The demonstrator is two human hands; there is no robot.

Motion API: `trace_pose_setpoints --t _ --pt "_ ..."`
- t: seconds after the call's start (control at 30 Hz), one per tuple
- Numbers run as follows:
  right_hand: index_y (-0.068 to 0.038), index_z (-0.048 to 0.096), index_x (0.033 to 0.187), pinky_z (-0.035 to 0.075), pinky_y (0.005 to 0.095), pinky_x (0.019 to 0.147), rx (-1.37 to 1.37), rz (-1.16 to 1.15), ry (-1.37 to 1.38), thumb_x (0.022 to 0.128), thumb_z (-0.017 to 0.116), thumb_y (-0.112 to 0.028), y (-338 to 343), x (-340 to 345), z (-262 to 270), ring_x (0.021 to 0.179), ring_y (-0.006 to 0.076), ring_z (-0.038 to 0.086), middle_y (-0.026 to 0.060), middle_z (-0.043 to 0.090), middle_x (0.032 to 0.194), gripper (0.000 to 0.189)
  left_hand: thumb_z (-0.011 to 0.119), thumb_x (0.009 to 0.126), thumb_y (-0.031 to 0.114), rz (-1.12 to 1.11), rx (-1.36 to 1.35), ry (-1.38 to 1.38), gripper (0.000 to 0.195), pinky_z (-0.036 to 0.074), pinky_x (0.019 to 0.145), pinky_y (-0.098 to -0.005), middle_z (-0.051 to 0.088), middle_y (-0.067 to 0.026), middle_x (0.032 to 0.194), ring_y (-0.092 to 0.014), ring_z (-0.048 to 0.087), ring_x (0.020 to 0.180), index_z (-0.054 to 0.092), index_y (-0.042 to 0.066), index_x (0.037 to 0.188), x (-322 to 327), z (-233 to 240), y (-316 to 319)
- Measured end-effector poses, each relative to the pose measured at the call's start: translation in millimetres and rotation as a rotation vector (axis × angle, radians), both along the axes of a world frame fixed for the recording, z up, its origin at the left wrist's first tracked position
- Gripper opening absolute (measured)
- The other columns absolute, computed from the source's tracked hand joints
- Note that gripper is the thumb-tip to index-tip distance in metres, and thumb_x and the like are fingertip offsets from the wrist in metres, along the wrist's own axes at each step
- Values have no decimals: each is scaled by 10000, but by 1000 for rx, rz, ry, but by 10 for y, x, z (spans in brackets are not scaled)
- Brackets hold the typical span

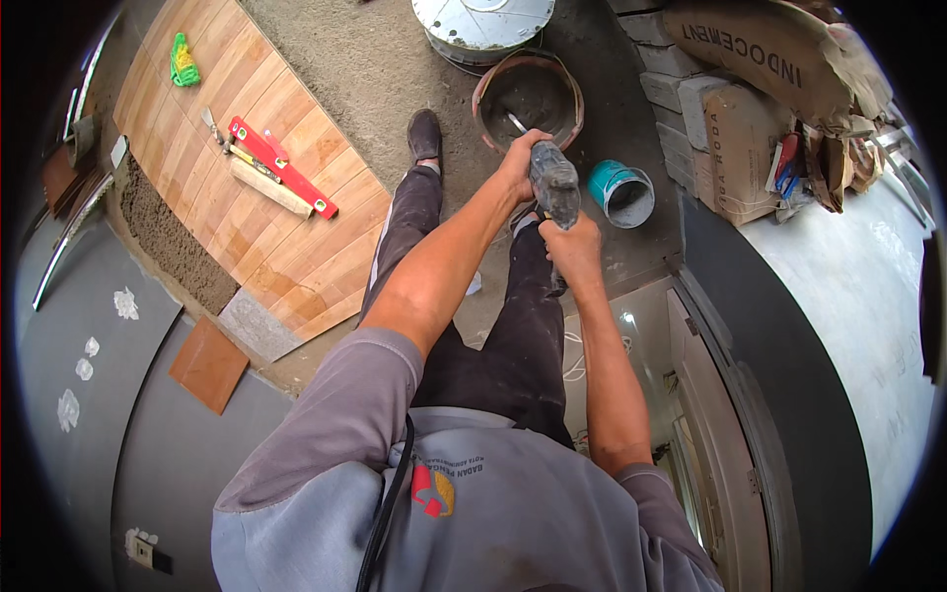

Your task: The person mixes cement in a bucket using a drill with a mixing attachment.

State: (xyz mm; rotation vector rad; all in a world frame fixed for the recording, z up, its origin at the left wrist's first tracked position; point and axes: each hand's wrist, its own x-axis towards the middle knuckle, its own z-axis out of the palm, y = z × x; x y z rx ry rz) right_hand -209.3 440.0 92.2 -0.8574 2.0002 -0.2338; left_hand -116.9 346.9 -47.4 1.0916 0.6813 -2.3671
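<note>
Both my hands hold a dusty, dark power drill (pixel 555 185) in front of my legs. My left hand (pixel 524 164) grips it near its front end, and my right hand (pixel 573 248) is closed around its rear handle. From the drill a pale metal shaft (pixel 516 121) slants down into wet grey mortar (pixel 529 96) in a round bucket (pixel 577 122); the shaft's lower end is hidden in the mix. Right of the drill, a teal pail (pixel 608 177) with grey residue inside leans on the concrete floor.
A white drum (pixel 484 22) stands behind the bucket. Wood-look tiles (pixel 296 118) at left carry a red spirit level (pixel 296 177), a hammer (pixel 255 164), a wooden piece (pixel 270 191) and green-yellow string (pixel 183 63). Grey blocks (pixel 669 96) and cement bags (pixel 747 52) are piled at right. A doorway lies behind my right arm.
</note>
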Motion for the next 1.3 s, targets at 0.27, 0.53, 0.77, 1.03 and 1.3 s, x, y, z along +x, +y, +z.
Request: trace_pose_setpoints --t 0.27,0.53,0.77,1.03,1.3 --pt "69 651 858 516 370 534 -34 -8 6 777 722 -202 -86 5 -73 528 214 649 138 648 630 292 639 860 346 -7 -9 92 347 589 665 -466 659 -193 783 -329 677 677 579 6 889 -40 -226 -74" --pt "59 653 855 508 364 532 -29 2 30 783 718 -191 -146 -18 -93 527 203 638 122 646 629 268 638 858 371 -46 -68 43 402 600 678 -481 665 -215 801 -355 691 700 579 -16 948 -97 -241 -175" --pt "58 658 860 516 345 524 -35 21 60 780 713 -189 -130 -37 -90 534 185 640 105 649 638 266 627 866 380 -36 -54 17 408 599 678 -486 678 -217 826 -361 693 704 600 -21 941 -156 -244 -143" --pt "58 662 844 514 333 515 69 -97 -55 775 688 -178 -195 -56 146 539 165 635 92 644 640 247 617 881 367 -50 -43 2 368 596 647 -471 666 -192 761 -341 679 646 611 -1 889 -231 -303 35" --pt "55 701 921 540 442 770 130 -115 -97 770 703 -283 -15 -48 7 873 402 726 273 714 859 370 608 891 322 -45 26 8 308 601 649 -465 654 -186 735 -324 670 626 599 18 844 -58 -254 126"
